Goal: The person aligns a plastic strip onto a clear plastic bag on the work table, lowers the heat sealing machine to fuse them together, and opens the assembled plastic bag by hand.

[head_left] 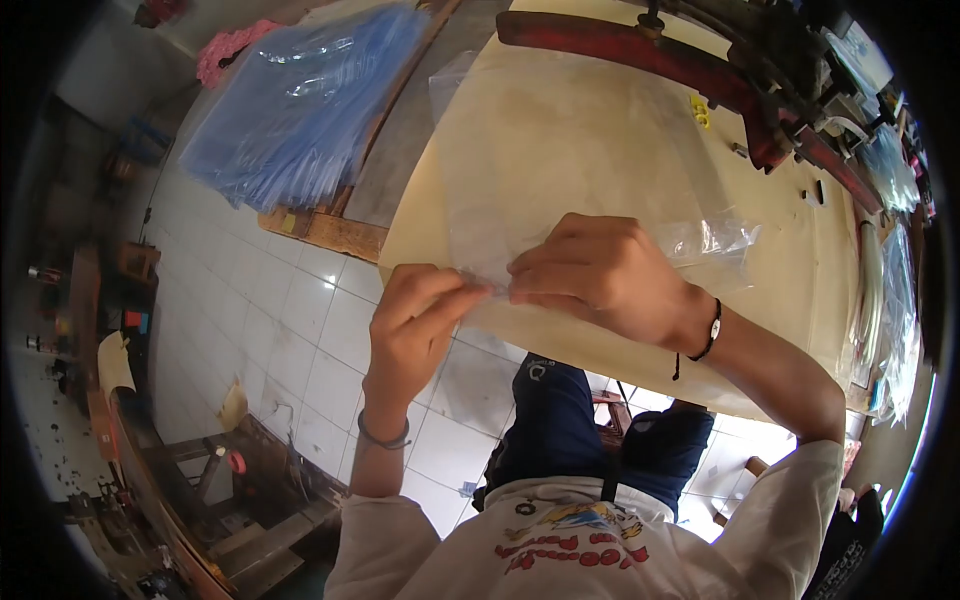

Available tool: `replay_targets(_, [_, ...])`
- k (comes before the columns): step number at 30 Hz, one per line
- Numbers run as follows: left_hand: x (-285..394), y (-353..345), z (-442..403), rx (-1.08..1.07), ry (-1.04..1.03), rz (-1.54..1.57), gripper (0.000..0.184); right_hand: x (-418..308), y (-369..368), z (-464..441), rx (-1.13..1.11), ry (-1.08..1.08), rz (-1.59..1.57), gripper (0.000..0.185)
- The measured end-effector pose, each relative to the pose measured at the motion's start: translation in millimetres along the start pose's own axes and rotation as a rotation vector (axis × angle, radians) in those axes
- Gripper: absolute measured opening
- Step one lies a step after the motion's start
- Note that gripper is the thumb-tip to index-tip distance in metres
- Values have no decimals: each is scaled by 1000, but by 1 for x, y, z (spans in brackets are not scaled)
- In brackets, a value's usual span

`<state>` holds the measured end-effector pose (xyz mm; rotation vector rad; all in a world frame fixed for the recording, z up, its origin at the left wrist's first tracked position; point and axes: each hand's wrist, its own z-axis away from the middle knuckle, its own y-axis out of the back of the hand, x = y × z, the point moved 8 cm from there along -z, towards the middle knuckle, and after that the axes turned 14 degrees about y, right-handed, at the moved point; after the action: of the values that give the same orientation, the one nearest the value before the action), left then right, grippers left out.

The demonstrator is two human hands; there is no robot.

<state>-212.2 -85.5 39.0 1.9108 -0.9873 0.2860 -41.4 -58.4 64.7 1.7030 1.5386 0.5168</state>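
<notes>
A clear plastic sheet (590,150) lies over the tan tabletop (800,270), its near edge lifted between my hands. My left hand (415,310) pinches a corner of it at the table's front edge. Close beside it, my right hand (605,270) is closed on the same edge, with fingertips pressed together. The fingertips of both hands nearly meet, and the exact fold of plastic between them is hard to make out. A crumpled, shiny part of the sheet (710,240) spreads to the right of my right hand.
A stack of bluish plastic sheets (300,100) rests on a wooden table at the left. A red metal machine bar (640,50) spans the back of the table. A yellow item (700,112) and small dark pieces lie near it. More plastic (895,320) hangs at the right edge.
</notes>
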Motion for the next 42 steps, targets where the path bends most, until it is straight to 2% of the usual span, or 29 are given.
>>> replay_targets(1, [0, -2, 4, -37, -28, -17, 37, -1, 0, 1, -1, 9, 27, 19])
replay_targets(4, [6, -2, 7, -93, -83, -106, 40, -4, -2, 2, -25, 38, 87, 25])
replay_targets(7, [16, 2, 12, -143, 41, -166, 40, -5, -6, 3, -72, 47, 114, 30])
replay_targets(10, [11, -5, 32, -25, 169, -82, 37, -9, -6, 0, -105, 38, 144, 30])
replay_targets(15, [5, -19, 61, 370, 476, 95, 16, -12, -7, -2, -134, 18, 186, 29])
replay_targets(18, [4, -26, 70, 481, 459, 121, 20, -16, -7, -4, -160, 18, 207, 30])
replay_targets(21, [1, -25, 69, 414, 560, 208, 30, -20, -11, -4, -170, 35, 240, 29])
replay_targets(24, [13, -18, 54, 335, 504, 54, 41, -24, -14, -3, -198, 34, 318, 29])
replay_targets(27, [29, -19, 44, 157, 297, -350, 47, -27, -13, -2, -216, 37, 338, 29])
replay_targets(30, [48, -21, 42, 54, 175, -647, 56, -29, -13, -1, -192, 63, 378, 29])
replay_targets(33, [43, -33, 50, -109, 142, -693, 61, -26, -15, -1, -176, 92, 343, 30])
replay_targets(36, [42, -36, 47, -85, 80, -701, 66, -30, -14, 5, -228, 50, 249, 37])
replay_targets(39, [41, -33, 45, -17, -55, -729, 55, -42, -11, 24, -266, 89, 303, 54])
replay_targets(42, [32, -28, 38, -5, -158, -708, 45, -44, 12, 67, -372, -30, 558, 67])
